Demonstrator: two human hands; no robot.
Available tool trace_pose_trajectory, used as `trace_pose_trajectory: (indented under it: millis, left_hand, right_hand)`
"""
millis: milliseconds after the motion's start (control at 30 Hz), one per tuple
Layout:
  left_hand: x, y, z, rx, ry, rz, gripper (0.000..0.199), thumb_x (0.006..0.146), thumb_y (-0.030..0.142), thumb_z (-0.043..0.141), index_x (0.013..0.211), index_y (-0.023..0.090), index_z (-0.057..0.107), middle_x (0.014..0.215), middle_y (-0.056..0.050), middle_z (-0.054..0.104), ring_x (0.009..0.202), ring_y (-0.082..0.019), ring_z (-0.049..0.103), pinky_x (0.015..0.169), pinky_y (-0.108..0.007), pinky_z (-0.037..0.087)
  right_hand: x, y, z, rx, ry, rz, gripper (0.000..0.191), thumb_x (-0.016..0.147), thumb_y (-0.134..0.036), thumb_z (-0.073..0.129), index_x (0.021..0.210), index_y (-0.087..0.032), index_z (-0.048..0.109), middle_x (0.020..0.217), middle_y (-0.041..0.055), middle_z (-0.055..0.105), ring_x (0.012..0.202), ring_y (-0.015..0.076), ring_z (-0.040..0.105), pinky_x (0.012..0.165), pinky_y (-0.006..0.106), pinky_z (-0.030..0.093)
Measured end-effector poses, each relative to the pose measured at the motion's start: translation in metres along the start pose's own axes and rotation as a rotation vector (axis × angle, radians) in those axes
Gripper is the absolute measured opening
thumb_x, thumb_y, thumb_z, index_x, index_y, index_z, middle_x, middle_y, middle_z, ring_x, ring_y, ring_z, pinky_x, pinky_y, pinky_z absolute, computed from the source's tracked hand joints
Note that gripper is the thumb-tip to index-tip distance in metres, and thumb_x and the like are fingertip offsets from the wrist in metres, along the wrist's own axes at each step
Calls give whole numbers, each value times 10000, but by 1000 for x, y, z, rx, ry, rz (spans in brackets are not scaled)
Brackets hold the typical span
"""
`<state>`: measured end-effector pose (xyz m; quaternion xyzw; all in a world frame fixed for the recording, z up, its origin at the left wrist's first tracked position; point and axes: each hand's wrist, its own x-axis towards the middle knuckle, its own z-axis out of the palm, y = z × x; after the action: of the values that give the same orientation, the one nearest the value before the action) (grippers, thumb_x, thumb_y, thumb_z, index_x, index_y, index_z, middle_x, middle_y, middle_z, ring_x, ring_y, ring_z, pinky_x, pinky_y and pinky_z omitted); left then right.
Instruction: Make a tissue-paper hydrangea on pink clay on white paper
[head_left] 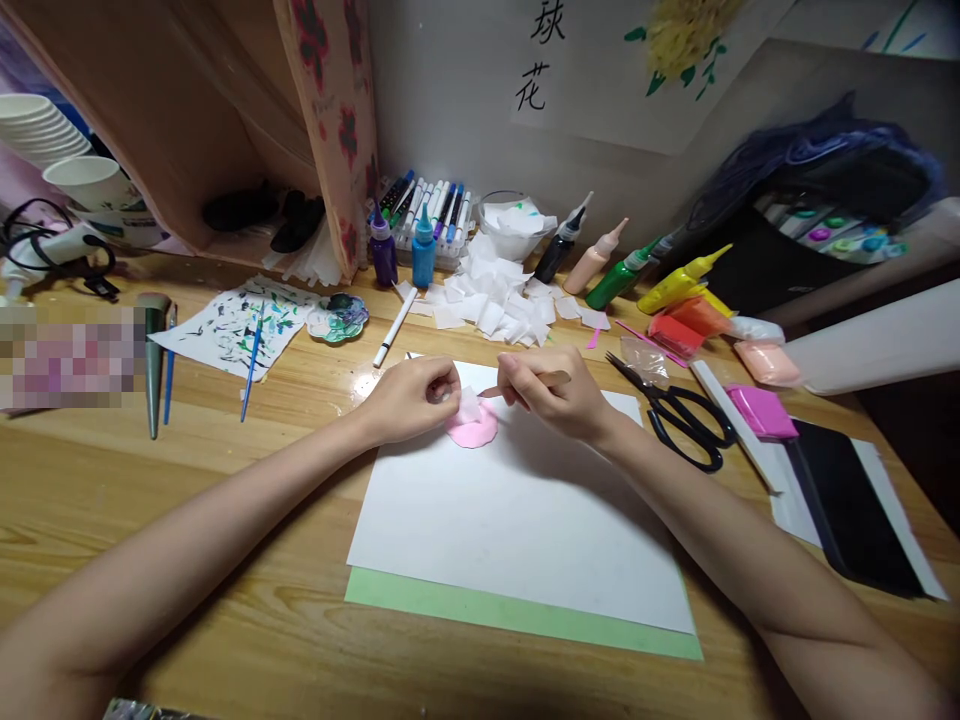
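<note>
A round flat pink piece [472,432], which looks like soft clay, lies on the white paper sheet [517,540]. A small white paper square [470,404] stands on its upper part. My left hand [420,398] is closed, with thumb and forefinger pinching the edge of that square. My right hand [551,390] is wrapped round a slim tan stick-like tool [556,379], its pointed tip touching or very close to the square. The tool's middle is hidden by my fingers, so its exact kind does not show.
Loose white paper squares [495,295] are heaped behind the sheet, beside paint bottles [626,275]. Black scissors [679,415] and a phone [855,505] lie right. Brushes [253,360] and a paint-marked paper [225,325] are left. Green paper [517,612] sits under the sheet.
</note>
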<state>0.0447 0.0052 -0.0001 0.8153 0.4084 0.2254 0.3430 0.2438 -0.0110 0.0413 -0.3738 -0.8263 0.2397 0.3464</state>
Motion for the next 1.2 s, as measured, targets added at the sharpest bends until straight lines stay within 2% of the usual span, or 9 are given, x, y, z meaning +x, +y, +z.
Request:
trace_pose_trajectory:
  millis: [200, 400, 600, 867, 967, 1133, 1200]
  left_hand:
    - [1, 0, 2, 73, 27, 5, 55, 763, 190, 503, 718, 175, 531, 646, 25, 511, 603, -115, 452, 557, -249, 310]
    - [0, 0, 3, 85, 45, 32, 98, 794, 218, 487, 704, 178, 493, 649, 17, 515, 604, -119, 459, 559, -252, 309]
    - [0, -1, 4, 99, 50, 38, 103, 799, 206, 485, 700, 184, 470, 641, 21, 503, 594, -119, 448, 554, -255, 300]
    - [1, -2, 5, 80, 47, 52, 126, 809, 204, 479, 687, 184, 454, 644, 23, 495, 595, -116, 439, 558, -254, 299]
    - [1, -1, 4, 73, 49, 54, 114, 805, 205, 479, 694, 184, 464, 647, 20, 497, 598, -118, 439, 560, -256, 300]
    - [0, 1, 5, 98, 35, 58, 76, 785, 214, 498, 716, 181, 494, 661, 10, 516, 606, -129, 451, 555, -261, 295]
    - [0, 1, 5, 113, 35, 57, 88, 795, 215, 487, 713, 182, 494, 661, 6, 517, 605, -131, 450, 554, -263, 292]
  right_hand:
    - [-4, -5, -1, 44, 62, -57, 575, 979, -434, 272, 515, -192, 512, 443, -10, 497, 393, 79, 427, 474, 244, 344]
    - [-5, -5, 6, -49, -51, -143, 569, 985, -422, 233, 514, -197, 458, 456, -6, 477, 422, 86, 432, 468, 248, 316]
    - [-4, 1, 10, -110, -62, -116, 555, 984, -415, 240, 532, -195, 474, 479, 0, 510, 448, 93, 451, 487, 251, 310]
    - [-4, 1, 11, -77, -35, -89, 566, 979, -430, 275, 504, -190, 468, 443, -14, 481, 418, 81, 434, 472, 238, 307]
    - [-3, -1, 12, -22, -27, -16, 573, 969, -453, 307, 491, -188, 480, 444, -17, 514, 411, 74, 449, 474, 226, 327]
    - [-1, -5, 15, 117, 55, 237, 585, 928, -508, 402, 452, -179, 487, 426, -13, 540, 413, 81, 500, 467, 219, 362]
    - [0, -6, 15, 161, 66, 272, 576, 914, -516, 430, 452, -178, 488, 426, -9, 543, 414, 86, 512, 463, 220, 373]
